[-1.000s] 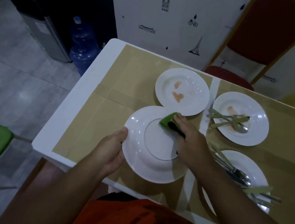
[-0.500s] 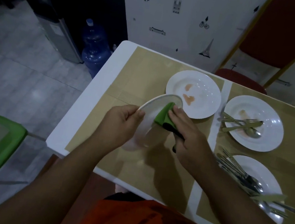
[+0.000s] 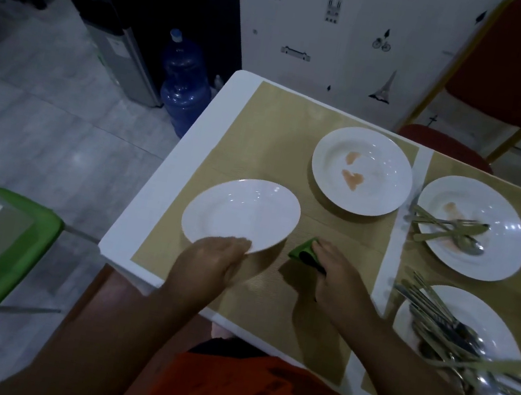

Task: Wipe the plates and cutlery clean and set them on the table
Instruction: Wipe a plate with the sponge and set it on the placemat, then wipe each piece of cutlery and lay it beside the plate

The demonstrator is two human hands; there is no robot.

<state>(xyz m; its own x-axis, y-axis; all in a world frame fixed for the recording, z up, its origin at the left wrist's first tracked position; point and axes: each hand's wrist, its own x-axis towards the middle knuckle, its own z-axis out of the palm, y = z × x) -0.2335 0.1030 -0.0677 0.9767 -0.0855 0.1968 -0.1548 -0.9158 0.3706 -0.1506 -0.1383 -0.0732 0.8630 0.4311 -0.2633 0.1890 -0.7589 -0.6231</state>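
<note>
Left hand grips the clean plate at its 6 o'clock rim. Right hand, at the plate's 4 o'clock, holds the green cloth on the mat. Stained plate sits at 1 o'clock.

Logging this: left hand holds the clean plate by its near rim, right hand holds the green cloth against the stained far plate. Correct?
Not quite. In the head view the right hand holds the green cloth over the placemat, apart from the stained far plate. The left hand does hold the clean plate by its near rim.
</note>
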